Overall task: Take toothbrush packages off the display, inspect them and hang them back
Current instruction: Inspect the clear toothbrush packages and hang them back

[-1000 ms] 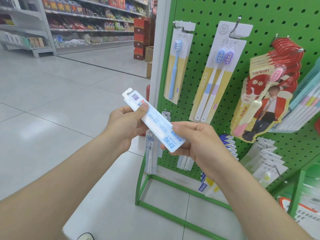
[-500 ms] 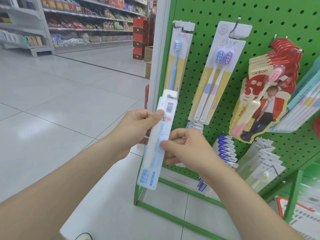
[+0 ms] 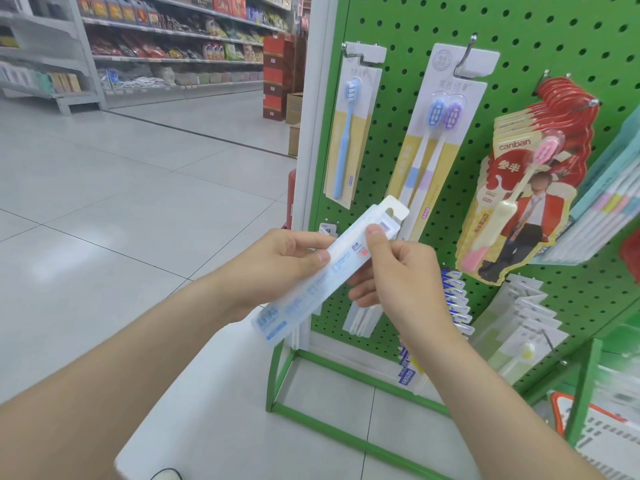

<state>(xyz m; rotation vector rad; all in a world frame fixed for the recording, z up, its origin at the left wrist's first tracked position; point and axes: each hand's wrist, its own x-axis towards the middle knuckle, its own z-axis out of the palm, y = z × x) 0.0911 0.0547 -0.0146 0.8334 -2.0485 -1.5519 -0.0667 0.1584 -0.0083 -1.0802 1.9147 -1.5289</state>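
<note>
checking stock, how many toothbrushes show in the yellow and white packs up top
3: one blue in the left pack, a blue and a purple in the right pack. More may hang hidden behind.

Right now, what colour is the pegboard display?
The pegboard display is green with dark holes; the head view shows it.

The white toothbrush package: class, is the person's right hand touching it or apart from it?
Touching. The head view shows the right hand pinching the white toothbrush package near its hang tab, thumb on its front.
</note>
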